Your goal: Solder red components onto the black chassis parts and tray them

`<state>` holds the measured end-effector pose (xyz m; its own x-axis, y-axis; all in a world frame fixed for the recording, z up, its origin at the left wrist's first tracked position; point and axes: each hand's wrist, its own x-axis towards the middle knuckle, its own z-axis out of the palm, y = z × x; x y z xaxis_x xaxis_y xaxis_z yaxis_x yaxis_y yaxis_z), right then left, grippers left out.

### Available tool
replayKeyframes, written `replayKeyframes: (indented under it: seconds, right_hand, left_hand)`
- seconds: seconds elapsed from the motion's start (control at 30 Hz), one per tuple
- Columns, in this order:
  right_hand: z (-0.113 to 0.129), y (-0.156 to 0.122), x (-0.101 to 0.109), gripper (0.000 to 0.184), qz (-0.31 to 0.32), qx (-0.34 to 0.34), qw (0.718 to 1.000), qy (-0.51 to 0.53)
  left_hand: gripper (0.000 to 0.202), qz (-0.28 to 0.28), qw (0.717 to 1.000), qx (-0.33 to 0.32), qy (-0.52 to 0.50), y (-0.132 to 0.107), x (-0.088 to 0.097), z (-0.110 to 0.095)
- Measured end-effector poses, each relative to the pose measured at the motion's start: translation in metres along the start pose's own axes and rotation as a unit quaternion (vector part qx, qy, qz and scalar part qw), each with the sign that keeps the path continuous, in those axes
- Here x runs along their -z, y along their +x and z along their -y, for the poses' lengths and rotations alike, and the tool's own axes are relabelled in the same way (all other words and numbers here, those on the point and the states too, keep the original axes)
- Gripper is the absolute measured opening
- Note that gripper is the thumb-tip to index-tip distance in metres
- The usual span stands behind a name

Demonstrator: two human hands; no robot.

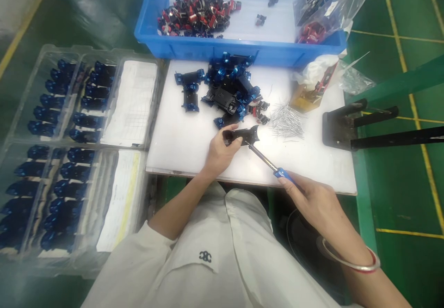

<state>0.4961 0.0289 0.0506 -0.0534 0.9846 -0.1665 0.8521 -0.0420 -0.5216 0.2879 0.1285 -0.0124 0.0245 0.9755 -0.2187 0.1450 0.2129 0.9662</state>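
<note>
My left hand (pixel 219 154) grips a black plastic part (pixel 247 136) with a flared end, above the white tabletop's front half. Fingers and thumb close around its left end and cover some of it. In my right hand (pixel 317 201) is a blue-handled screwdriver (pixel 265 156) with a long, thin metal shaft. Its tip meets the lower edge of the black part; the exact contact is too small to make out. Just behind lies a heap of black parts with shiny blue ends (pixel 225 97). Small red-and-silver pieces (pixel 259 111) sit beside a pile of thin metal pins (pixel 286 122).
A blue bin (pixel 239 49) with red-and-black clips (pixel 197 14) stands along the back. Clear divided trays (pixel 78 144) of blue-black parts and paper lie left. An amber container (pixel 305 97) and a black stand (pixel 336 130) occupy the table's right side.
</note>
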Motion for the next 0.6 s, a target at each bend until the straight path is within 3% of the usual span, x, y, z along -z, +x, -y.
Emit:
replayKeyframes:
  seconds: [0.27,0.6]
  right_hand:
    - [0.0046,-0.0036,0.0091,0.061,-0.03,-0.002,0.999,-0.011]
    - [0.0086,0.0021,0.0038,0.07,-0.039,-0.006,0.998,-0.038]
  left_hand:
    - [0.04,-0.004,1.0,-0.002,-0.003,0.0012,-0.0008,0.0033]
    - [0.04,-0.015,1.0,-0.005,0.0,0.0005,-0.0023,0.0021]
